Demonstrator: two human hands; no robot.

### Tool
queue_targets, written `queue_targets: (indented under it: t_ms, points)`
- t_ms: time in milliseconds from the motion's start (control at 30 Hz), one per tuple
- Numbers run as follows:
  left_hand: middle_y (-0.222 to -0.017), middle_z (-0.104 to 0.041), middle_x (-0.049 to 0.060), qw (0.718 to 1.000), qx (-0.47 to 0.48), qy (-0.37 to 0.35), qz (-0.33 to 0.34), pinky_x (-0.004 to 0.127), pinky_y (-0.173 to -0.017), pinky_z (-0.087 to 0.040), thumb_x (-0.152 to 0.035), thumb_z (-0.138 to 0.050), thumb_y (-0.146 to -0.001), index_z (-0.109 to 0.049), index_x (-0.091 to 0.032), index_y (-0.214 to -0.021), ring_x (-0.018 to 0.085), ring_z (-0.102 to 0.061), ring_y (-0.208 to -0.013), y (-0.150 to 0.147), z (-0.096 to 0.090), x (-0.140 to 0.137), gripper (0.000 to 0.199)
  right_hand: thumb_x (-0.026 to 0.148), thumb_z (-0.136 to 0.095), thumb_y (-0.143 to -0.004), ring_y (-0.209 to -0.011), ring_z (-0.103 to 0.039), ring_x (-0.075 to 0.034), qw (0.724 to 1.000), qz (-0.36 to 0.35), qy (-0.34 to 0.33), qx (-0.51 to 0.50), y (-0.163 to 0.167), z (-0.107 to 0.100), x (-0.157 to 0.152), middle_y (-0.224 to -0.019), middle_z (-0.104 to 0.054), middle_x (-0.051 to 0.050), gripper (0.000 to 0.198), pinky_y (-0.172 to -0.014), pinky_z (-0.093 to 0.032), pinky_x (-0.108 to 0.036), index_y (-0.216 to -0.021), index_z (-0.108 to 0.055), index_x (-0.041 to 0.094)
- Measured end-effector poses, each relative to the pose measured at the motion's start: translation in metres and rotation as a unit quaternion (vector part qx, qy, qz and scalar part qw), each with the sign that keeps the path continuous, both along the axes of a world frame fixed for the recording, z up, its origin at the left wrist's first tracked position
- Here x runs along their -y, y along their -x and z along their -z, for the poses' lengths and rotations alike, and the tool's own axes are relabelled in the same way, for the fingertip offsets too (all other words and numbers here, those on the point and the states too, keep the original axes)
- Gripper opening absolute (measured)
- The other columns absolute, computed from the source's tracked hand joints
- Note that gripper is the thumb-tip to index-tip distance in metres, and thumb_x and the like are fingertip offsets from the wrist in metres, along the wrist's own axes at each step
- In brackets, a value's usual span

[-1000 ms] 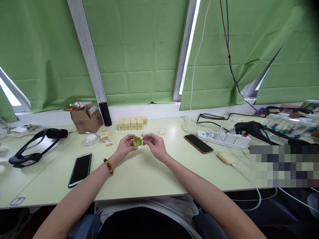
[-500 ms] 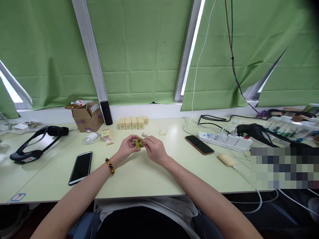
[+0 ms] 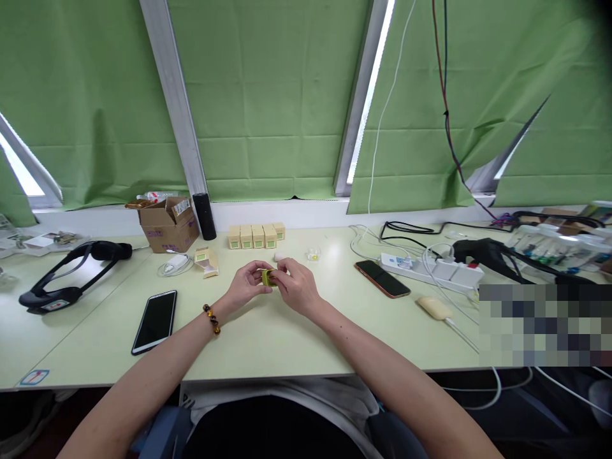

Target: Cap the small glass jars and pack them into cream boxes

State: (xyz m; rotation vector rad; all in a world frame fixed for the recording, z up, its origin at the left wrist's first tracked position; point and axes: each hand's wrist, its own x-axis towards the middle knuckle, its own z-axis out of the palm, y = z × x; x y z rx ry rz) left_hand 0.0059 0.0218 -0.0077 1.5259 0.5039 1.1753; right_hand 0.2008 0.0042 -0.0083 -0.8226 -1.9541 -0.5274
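Above the middle of the table, my left hand [image 3: 247,282] grips a small yellow-green object [image 3: 266,278], which looks like a hollow, squarish piece; fingers partly cover it. The closed fingers of my right hand [image 3: 297,285] meet at its right side, and whether they pinch anything else is hidden. Just beyond the hands lies a small pale pink item [image 3: 278,257], partly covered by my right hand. A small clear plastic piece with a yellow part [image 3: 313,255] rests to its right. Several small beige boxes [image 3: 252,236] stand in a row behind, and an opened one [image 3: 206,262] lies to the left.
At left are a phone [image 3: 154,322], a black headset [image 3: 74,277], a white coiled cable [image 3: 176,264], a cardboard box [image 3: 168,225] and a black cylinder [image 3: 204,217]. To the right lie another phone [image 3: 382,278], a power strip [image 3: 433,270] and a cream mouse-shaped item [image 3: 435,308].
The yellow-green object has turned slightly between my hands and shows more of its hollow side. My right fingers have shifted a little on it, while both arms stay nearly in place.
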Motion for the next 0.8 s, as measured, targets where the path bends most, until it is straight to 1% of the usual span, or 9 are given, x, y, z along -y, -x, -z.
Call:
queue_targets:
  t_ms: [133, 267, 367, 567, 800]
  points:
    - [-0.11, -0.071, 0.009, 1.0, -0.009, 0.006, 0.007, 0.035, -0.086, -0.059, -0.015, -0.096, -0.061, -0.068, -0.016, -0.109, 0.022, -0.07, -0.1, 0.001, 0.001, -0.001, 0.056, 0.019, -0.057, -0.101, -0.072, -0.048, -0.016, 1.0, 0.001, -0.02, 0.01, 0.0, -0.002, 0.0, -0.082, -0.059, -0.004, 0.021, -0.061, -0.032, -0.03, -0.089, -0.073, 0.02]
    - [-0.104, -0.071, 0.007, 0.999, -0.027, 0.018, 0.021, 0.033, -0.084, -0.059, -0.014, -0.097, -0.06, -0.067, -0.015, -0.109, 0.02, -0.07, -0.097, 0.003, 0.003, -0.002, 0.057, 0.014, -0.058, -0.098, -0.069, -0.045, -0.016, 0.998, -0.02, -0.04, 0.034, 0.0, -0.003, -0.002, -0.075, -0.059, -0.003, 0.021, -0.061, -0.031, -0.032, -0.084, -0.072, 0.019]
    - [-0.101, -0.071, 0.006, 0.999, -0.034, 0.021, 0.017, 0.033, -0.085, -0.059, -0.014, -0.097, -0.058, -0.068, -0.015, -0.107, 0.019, -0.07, -0.094, 0.004, 0.004, -0.005, 0.057, 0.014, -0.059, -0.098, -0.07, -0.046, -0.017, 0.998, -0.027, -0.034, 0.046, -0.001, -0.002, -0.005, -0.074, -0.059, -0.004, 0.021, -0.063, -0.032, -0.032, -0.082, -0.071, 0.019]
    - [-0.109, -0.07, 0.008, 0.999, -0.032, 0.032, 0.0, 0.035, -0.088, -0.059, -0.015, -0.098, -0.055, -0.07, -0.015, -0.107, 0.021, -0.069, -0.101, 0.005, 0.005, -0.008, 0.059, 0.016, -0.06, -0.099, -0.072, -0.045, -0.018, 0.998, -0.051, -0.027, 0.03, -0.002, -0.001, -0.008, -0.076, -0.058, -0.004, 0.02, -0.064, -0.033, -0.033, -0.084, -0.073, 0.02]
    - [-0.107, -0.071, 0.007, 0.999, -0.037, 0.03, 0.012, 0.035, -0.09, -0.058, -0.015, -0.098, -0.055, -0.07, -0.015, -0.107, 0.02, -0.069, -0.1, 0.005, 0.008, -0.009, 0.059, 0.017, -0.061, -0.098, -0.078, -0.045, -0.019, 0.996, -0.09, -0.004, 0.021, -0.004, 0.001, -0.01, -0.078, -0.056, -0.005, 0.021, -0.067, -0.037, -0.033, -0.08, -0.071, 0.021]
